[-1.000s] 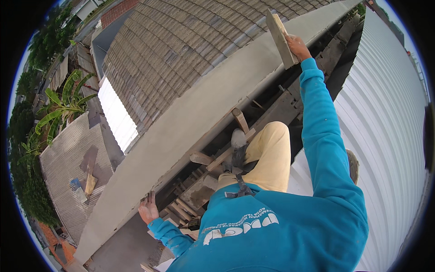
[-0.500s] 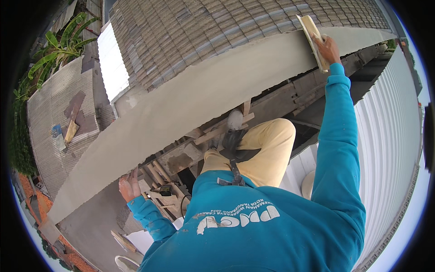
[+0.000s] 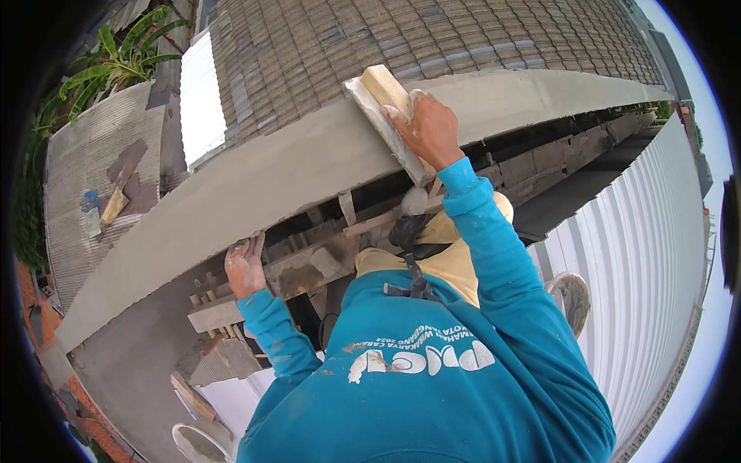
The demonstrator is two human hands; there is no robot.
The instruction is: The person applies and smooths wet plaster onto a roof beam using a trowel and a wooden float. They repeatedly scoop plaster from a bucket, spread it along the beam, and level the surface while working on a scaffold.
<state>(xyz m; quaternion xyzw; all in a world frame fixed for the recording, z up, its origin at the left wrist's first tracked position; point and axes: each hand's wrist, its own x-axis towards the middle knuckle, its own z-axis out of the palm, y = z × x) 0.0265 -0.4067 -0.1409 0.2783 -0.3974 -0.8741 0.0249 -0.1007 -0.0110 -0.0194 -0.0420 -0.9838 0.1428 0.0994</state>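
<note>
My right hand (image 3: 431,127) grips a plastering float (image 3: 384,130) with a wooden handle. The float lies across the smooth grey plastered top of a wall (image 3: 270,176), its far end reaching the roof tiles and its near end the wall's near edge. My left hand (image 3: 245,266) is raised to that same near edge further left, fingers stretched out against it, holding no tool. Wet-looking mortar smears its skin. Whether the fingertips curl under the edge cannot be made out.
Tiled roofing (image 3: 432,42) rises beyond the wall. Below me are wooden planks (image 3: 386,220) and a dark gap. A mortar-stained bucket (image 3: 584,297) stands on the right by white corrugated sheeting (image 3: 641,255); another bucket (image 3: 179,440) is at lower left. Scrap wood (image 3: 114,208) lies on a lower roof.
My right hand has swept the float leftward along the wall from the far right to near the middle. The left hand has shifted slightly right along the edge, and my view has moved.
</note>
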